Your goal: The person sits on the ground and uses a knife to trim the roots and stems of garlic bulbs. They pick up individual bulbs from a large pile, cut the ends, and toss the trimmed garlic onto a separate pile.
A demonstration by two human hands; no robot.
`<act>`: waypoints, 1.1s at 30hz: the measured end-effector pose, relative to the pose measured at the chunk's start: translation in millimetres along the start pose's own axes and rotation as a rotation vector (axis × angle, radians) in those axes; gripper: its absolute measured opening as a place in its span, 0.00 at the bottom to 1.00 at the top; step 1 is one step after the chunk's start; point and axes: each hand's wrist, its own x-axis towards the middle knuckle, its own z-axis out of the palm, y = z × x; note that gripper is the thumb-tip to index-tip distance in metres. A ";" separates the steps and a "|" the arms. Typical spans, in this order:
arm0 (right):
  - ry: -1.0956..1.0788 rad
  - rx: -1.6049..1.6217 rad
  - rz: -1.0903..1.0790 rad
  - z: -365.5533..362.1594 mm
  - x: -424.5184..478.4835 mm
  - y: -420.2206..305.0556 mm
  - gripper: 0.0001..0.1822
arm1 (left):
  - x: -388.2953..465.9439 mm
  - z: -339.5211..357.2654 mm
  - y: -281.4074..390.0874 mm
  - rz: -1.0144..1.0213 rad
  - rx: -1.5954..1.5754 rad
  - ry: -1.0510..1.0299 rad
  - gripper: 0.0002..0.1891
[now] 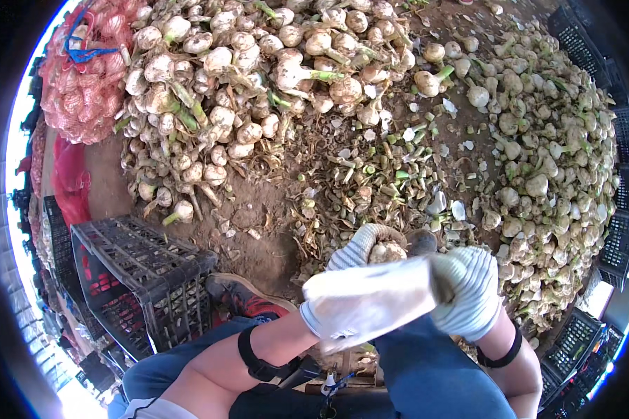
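My left hand (354, 262), in a striped knit work glove, is closed around a garlic bulb (387, 253). My right hand (466, 293), gloved alike, grips the dark handle of a broad-bladed knife or cleaver. The pale blade (372, 298) is blurred and reaches leftward over my left wrist, covering part of that glove. Whether the blade touches the bulb cannot be told. Cut stems and dry leaves (393, 183) lie on the dirt just beyond my hands.
A large heap of garlic with stalks (225, 68) lies ahead and left; another garlic heap (534, 183) is at the right. A black plastic crate (141, 256) stands by my left shoe (241, 293). A red mesh sack of bulbs (84, 89) is at the upper left. More crates (621, 235) line the right edge.
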 end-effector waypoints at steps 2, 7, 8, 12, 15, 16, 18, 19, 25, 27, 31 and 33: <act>0.017 -0.082 -0.112 2.1 3.1 -9.8 0.15 | -0.3 3.6 15.6 -0.197 0.187 0.111 0.28; 0.035 -0.166 -0.167 -0.7 1.8 -12.0 0.09 | 4.3 6.5 17.4 -0.012 0.735 0.068 0.23; 0.041 -0.167 -0.163 -1.0 1.9 -12.0 0.09 | 3.6 8.0 20.5 -0.027 0.748 0.076 0.24; 0.091 -0.214 -0.172 0.2 4.5 -9.7 0.09 | 3.2 0.7 17.3 0.043 0.759 0.056 0.25; 0.058 -0.177 -0.192 0.4 4.4 -8.5 0.09 | 2.1 7.6 25.7 0.008 0.809 0.075 0.26; 0.010 -0.163 -0.200 -1.3 4.7 -10.7 0.09 | 1.5 6.5 24.8 0.030 0.860 0.047 0.26; -0.084 -0.136 -0.216 -5.3 6.5 -17.9 0.10 | 0.2 3.9 21.5 0.075 0.961 -0.009 0.26; -0.090 -0.159 -0.220 -3.9 6.2 -20.0 0.11 | -1.0 4.8 20.5 0.112 0.969 0.010 0.26; 0.115 -0.214 -0.242 7.1 5.5 -8.2 0.09 | -2.7 13.7 22.0 0.124 1.035 0.050 0.25; 0.114 -0.189 -0.267 6.0 4.6 -2.3 0.10 | -1.1 10.8 17.9 0.129 1.028 0.025 0.25; 0.102 -0.161 -0.267 4.2 7.7 10.3 0.08 | -1.7 5.0 8.2 -0.086 0.978 -0.015 0.25; 0.134 0.069 0.180 11.3 -6.9 52.2 0.04 | -6.9 18.8 14.8 0.236 1.066 -0.005 0.23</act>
